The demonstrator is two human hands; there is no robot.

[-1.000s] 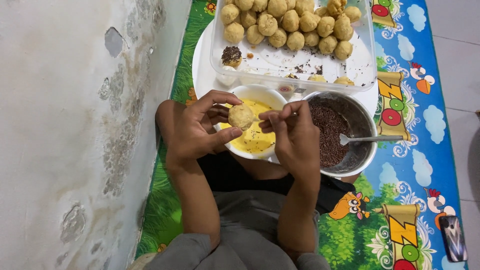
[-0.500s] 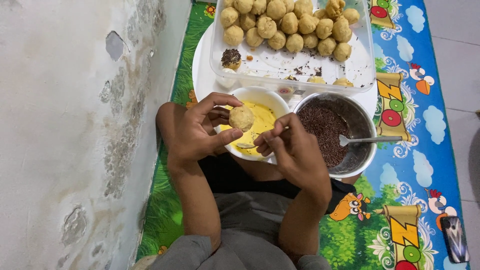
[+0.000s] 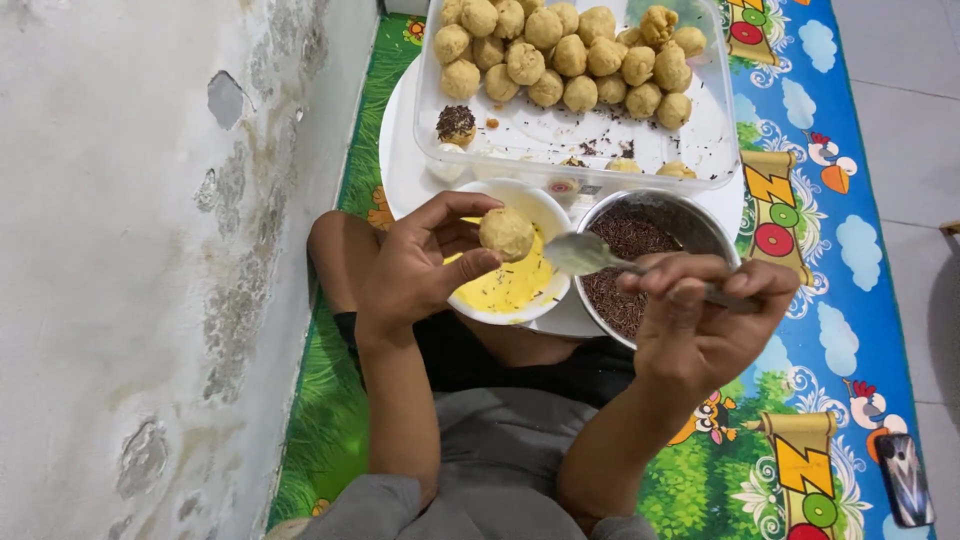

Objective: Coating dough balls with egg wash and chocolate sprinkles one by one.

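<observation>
Left hand: the left hand (image 3: pixel 425 265) is pinching a round tan dough ball (image 3: pixel 506 233) between thumb and fingertips, holding it over the white bowl of yellow liquid (image 3: pixel 520 285).
Right hand: the right hand (image 3: pixel 700 320) is gripping a metal spoon (image 3: pixel 600 256) by the handle, its bowl hanging between the two dishes, just beside the ball.
Steel bowl: a round metal bowl of dark chocolate sprinkles (image 3: pixel 625 265) is sitting touching the white bowl, under the spoon.
Clear tray: a clear plastic rectangular container (image 3: pixel 715 150) is lying behind both bowls, holding many plain dough balls (image 3: pixel 570 45) and one sprinkle-coated ball (image 3: pixel 456 124).
Floor: everything is resting on a colourful cartoon-printed mat (image 3: pixel 800 250) beside a worn, peeling wall (image 3: pixel 150 250).
</observation>
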